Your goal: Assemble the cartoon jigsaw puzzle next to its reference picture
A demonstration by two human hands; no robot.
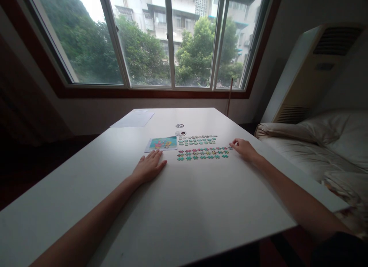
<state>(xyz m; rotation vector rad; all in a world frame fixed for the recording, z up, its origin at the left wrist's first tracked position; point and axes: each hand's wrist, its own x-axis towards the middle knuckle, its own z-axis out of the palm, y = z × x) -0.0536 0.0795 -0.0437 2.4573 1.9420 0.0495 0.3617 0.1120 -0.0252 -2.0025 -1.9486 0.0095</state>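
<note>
Several small jigsaw pieces (202, 153) lie spread in rows on the white table (184, 205). My right hand (244, 148) rests at the right end of the rows, fingers curled, fingertips at the nearest pieces. My left hand (149, 167) lies flat and open on the table, fingers together, just below a colourful reference picture (161, 143). More pieces (197, 140) form rows a little farther back.
A white sheet of paper (133, 119) lies at the far left of the table. Two small round objects (180, 130) sit behind the pieces. A cream sofa (324, 148) stands right of the table, an air conditioner unit (310, 71) behind it, and a large window (161, 37) ahead.
</note>
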